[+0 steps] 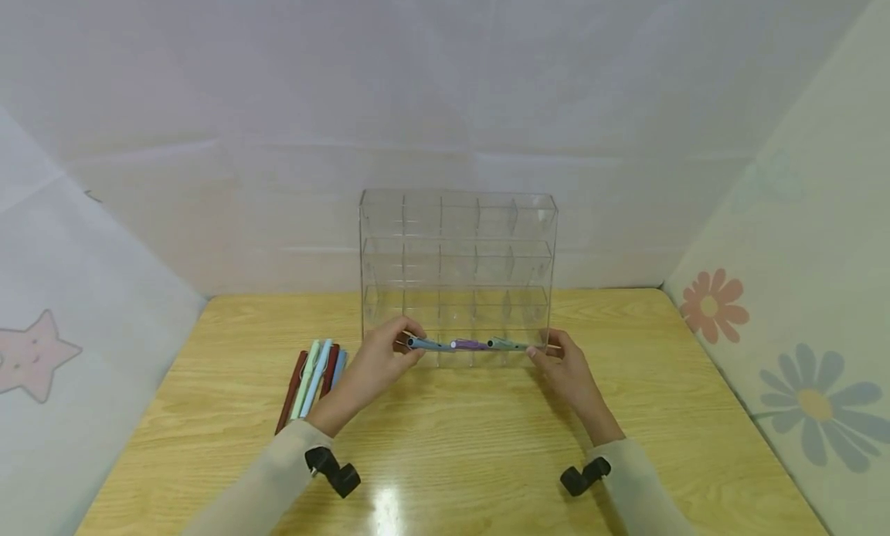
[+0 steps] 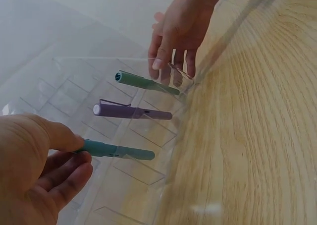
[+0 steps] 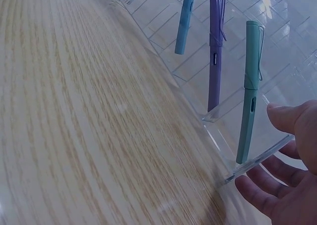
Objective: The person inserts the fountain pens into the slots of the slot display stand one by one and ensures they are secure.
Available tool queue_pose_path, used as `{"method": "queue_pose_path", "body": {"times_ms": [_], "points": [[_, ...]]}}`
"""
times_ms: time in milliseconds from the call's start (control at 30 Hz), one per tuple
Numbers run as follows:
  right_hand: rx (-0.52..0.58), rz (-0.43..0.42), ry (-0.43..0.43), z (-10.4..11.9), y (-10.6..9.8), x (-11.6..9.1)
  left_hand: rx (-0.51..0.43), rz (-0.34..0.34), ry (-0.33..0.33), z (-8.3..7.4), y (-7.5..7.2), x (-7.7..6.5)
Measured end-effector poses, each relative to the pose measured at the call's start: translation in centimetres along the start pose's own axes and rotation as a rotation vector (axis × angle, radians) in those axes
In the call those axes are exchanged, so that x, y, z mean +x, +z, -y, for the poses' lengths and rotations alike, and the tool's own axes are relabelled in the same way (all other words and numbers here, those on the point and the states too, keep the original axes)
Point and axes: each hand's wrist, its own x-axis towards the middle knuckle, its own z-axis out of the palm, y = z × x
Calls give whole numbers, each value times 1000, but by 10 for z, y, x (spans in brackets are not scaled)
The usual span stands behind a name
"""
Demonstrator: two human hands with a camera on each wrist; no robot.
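A clear acrylic organizer [image 1: 456, 269] with rows of compartments stands upright at the back of the table. My left hand [image 1: 381, 358] pinches the capped end of a blue pen [image 2: 119, 149], whose other end sits in the lowest row. A purple pen [image 2: 131, 110] and a green pen [image 3: 250, 91] lean in compartments of that same row, to the right of the blue one. At the organizer's right side, my right hand [image 3: 297, 170] holds the side wall, thumb in front and fingers around the outside. Its exact contact is partly hidden.
Left of the organizer, several pens lie side by side on the wooden table [image 1: 445, 443], among them a dark red pen [image 1: 292, 389] and a light green pen [image 1: 306, 381]. A pale cloth wall [image 1: 445, 80] rises behind the organizer.
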Motion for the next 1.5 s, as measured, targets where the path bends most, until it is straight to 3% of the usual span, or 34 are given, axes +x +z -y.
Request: {"method": "queue_pose_path", "body": {"times_ms": [433,867,1500], "points": [[0,3,-8,-4,0,2,92,-5,43,4,12,7],[5,0,-17,-6,1,3,28,-17,-42,5,12,1],[30,14,-21,-2,0,-1,43,-30,-4,7,10,-2]]}}
